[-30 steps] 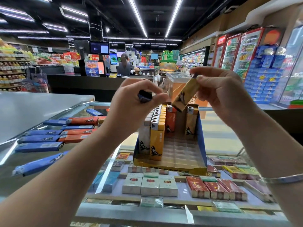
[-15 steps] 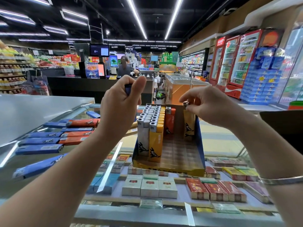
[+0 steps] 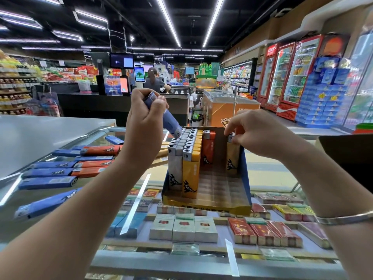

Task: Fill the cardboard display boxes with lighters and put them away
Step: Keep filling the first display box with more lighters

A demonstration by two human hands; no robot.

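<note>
Left hand point(image 3: 144, 120) grips a blue lighter point(image 3: 167, 118), head tilted down toward the filled rows; right hand point(image 3: 256, 132) pinches the top of a yellow lighter point(image 3: 232, 156) standing in the far-right column of the display box point(image 3: 207, 205), which sits on the glass counter point(image 3: 60, 199).

Change: a second ago the right hand held that yellow lighter up in the air, slanted; now it is seated upright in the box, fingers not let go yet. The blue lighter was mostly hidden in the left fist; now it sticks out and angles down. So one more piece is placed and the blue one looks next in line.

Counts: box holds one full grey-white column, one full yellow column, one orange lighter point(image 3: 209, 150) at the back, plus the yellow one just seated. Lighters per column roughly nine or ten, caps overlap, hard to say. Loose on the counter: about seven blue, four orange. Most slots are unfilled.
</note>
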